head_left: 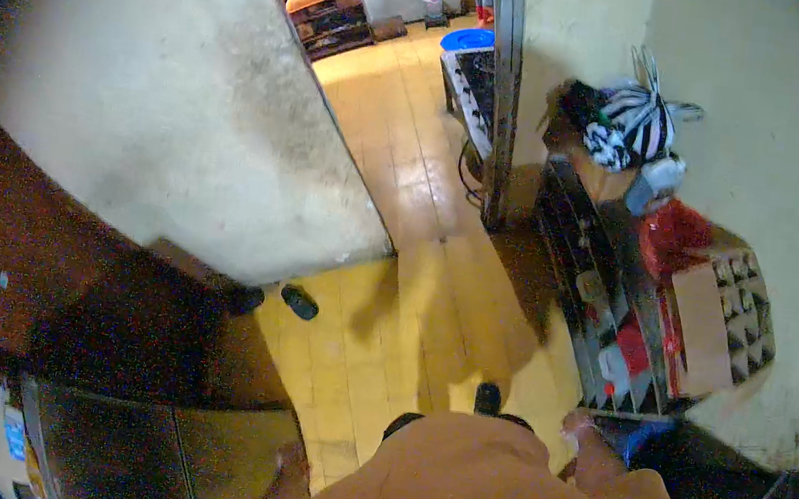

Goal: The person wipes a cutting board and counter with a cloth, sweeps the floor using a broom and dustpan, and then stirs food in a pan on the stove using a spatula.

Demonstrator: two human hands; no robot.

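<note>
The right hand [579,427] shows only partly past the brown sleeve, just beside the foot of a tall rack [614,308]; whether its grip is clenched or released cannot be told. The left hand is out of view. The rack's long side runs away along the wall, its shelves holding small, blurred items, with a cardboard box [702,325] leaning against it and a striped bag [644,120] on top.

a dark metal rack [614,308] stands against the yellow wall, just beside the right hand [580,427]. its shelves are crammed with small red and white items, a cardboard box leaning on its side.
</note>
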